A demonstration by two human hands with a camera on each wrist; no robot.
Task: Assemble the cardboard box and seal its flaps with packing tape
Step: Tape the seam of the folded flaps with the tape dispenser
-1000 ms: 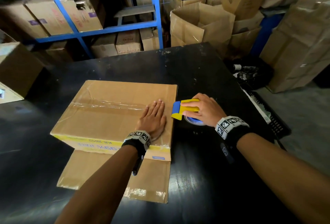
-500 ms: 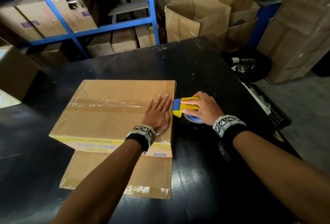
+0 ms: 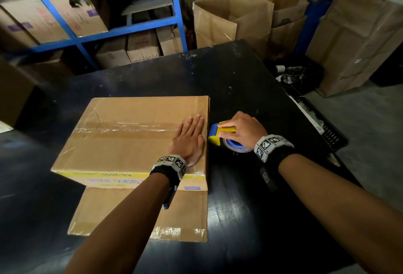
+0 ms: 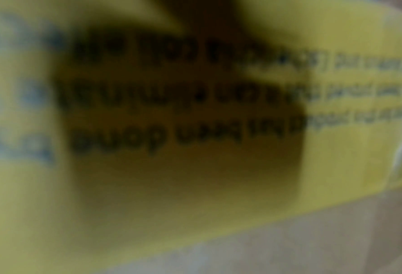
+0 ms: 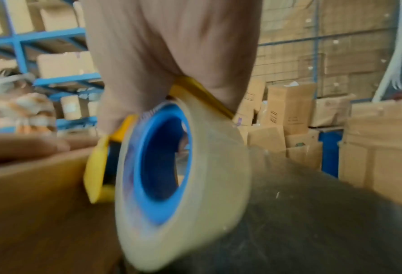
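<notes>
Fingers, left: the left hand [image 3: 189, 140] lies flat with straight fingers [image 3: 197, 124] pressed on top of the cardboard box [image 3: 130, 136], near its right edge, fingertips over the end of the tape strip [image 3: 126, 128].
Fingers, right: the right hand [image 3: 242, 130] is curled around the yellow-and-blue tape dispenser [image 3: 220, 135], gripping it from above; the dispenser's front touches the box's upper right edge.
Tape roll: one clear roll [image 5: 183, 185] with a blue core sits in the dispenser, just above the black table [image 3: 250, 81].
Box position: one closed box stands on the table's left-centre part, with one tape strip running across its top seam from left to right.
Flap: one cardboard flap [image 3: 122, 212] lies flat on the table from the box's near side, with old tape along its outer edge.
Left wrist view: blurred yellow print only; the hand cannot be made out there.
Open room: bare table beyond the box and to its right, past the dispenser.
Surroundings: blue shelving [image 3: 172, 0] and many stacked cartons [image 3: 359, 40] stand behind and right of the table.
</notes>
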